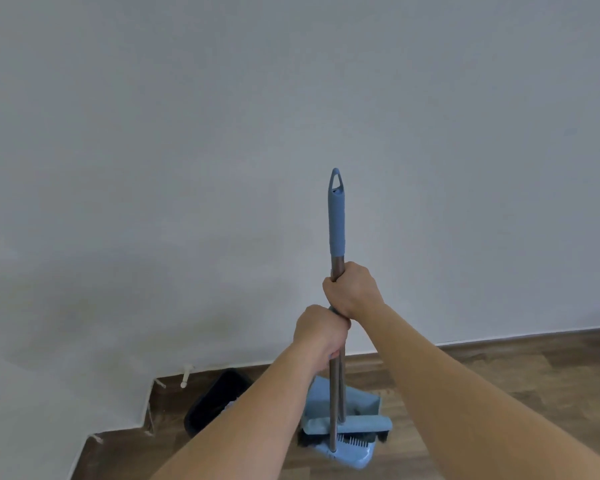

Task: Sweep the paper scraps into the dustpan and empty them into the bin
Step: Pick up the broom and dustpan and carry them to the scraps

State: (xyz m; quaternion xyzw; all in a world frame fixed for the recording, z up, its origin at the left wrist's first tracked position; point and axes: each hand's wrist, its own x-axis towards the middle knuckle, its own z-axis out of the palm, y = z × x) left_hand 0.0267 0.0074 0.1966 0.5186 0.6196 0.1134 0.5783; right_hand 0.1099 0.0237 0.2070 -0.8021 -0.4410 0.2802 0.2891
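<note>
Gripping 2 upright poles, the right hand (pixel 352 289) is clenching the broom handle (pixel 336 216) up high & the left hand (pixel 321 332) is clamping just below, seemingly on the dustpan's pole. Broom head (pixel 354 424) is sitting against the blue dustpan (pixel 343 401) by the wall; black bin (pixel 215 398) just beside, w/ pale bits inside. No scraps showing on the floor. Looks like wrap-up; next move is probably parking the set steady.
</note>
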